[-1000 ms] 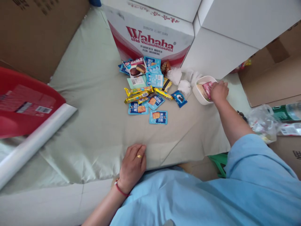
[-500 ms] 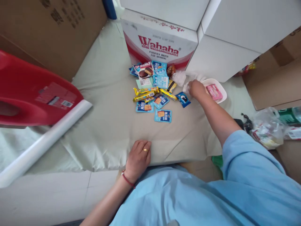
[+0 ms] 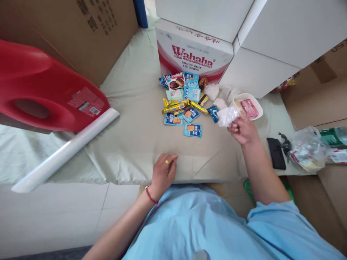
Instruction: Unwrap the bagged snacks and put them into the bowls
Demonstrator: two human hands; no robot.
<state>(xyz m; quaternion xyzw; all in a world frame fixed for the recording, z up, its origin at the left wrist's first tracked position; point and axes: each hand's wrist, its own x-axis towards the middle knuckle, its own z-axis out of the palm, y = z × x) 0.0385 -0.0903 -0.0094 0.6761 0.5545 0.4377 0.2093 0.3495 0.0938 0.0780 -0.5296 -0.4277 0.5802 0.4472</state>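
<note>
My right hand (image 3: 243, 130) is closed on a small clear plastic bag (image 3: 227, 115), held just above the pale green cloth (image 3: 130, 119) beside a white bowl (image 3: 257, 113). A pink packet (image 3: 249, 107) lies in the bowl. My left hand (image 3: 163, 174) rests on the near edge of the cloth with its fingers curled and a ring on one finger. Between the hands and the Wahaha carton (image 3: 193, 57) lies a heap of snack packets (image 3: 184, 101) in blue, yellow and white wrappers. More crumpled clear bags (image 3: 214, 90) lie next to the bowl.
A red plastic jug (image 3: 46, 90) and a white roll (image 3: 67, 150) lie at the left. White boxes (image 3: 271, 43) and brown cartons (image 3: 89, 29) stand behind. A black phone (image 3: 275, 158), keys and a clear bag of rubbish (image 3: 307, 150) lie at the right.
My right hand left the bowl, reached to the crumpled bags beside it, and has drawn back toward me holding one clear bag. The left hand has stayed on the cloth edge.
</note>
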